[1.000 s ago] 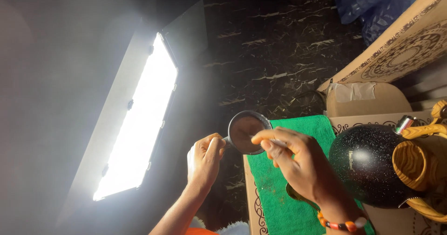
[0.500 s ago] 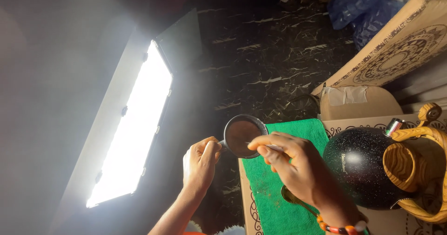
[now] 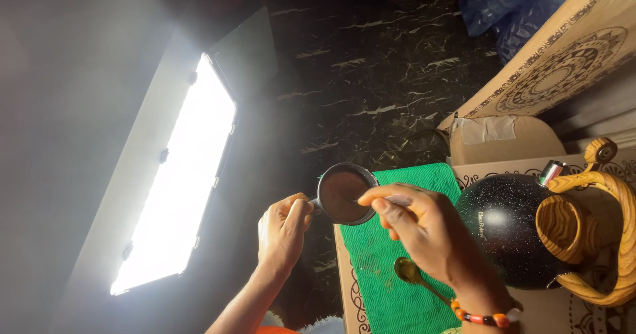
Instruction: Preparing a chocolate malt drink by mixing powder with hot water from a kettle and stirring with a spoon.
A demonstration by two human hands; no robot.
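Observation:
My left hand (image 3: 281,231) grips the short handle of a small round metal cup (image 3: 344,193) filled with brown powder. The cup hangs over the near edge of a green cloth (image 3: 384,268). My right hand (image 3: 427,231), with a beaded bracelet at the wrist, pinches a thin metal tool at the cup's rim; its tip is hidden by my fingers. A gold spoon (image 3: 405,270) lies on the cloth under my right wrist.
A black speckled kettle (image 3: 507,225) with a wooden handle (image 3: 596,221) stands on a patterned cardboard box (image 3: 348,287) to the right. A bright light panel (image 3: 175,175) glares at left. Dark marble floor (image 3: 377,69), another patterned box (image 3: 563,69) and blue plastic bags (image 3: 510,6) lie beyond.
The view has shifted slightly; the cup and both hands stay together. The gold spoon on the cloth shows more now as my right hand sits a bit higher.

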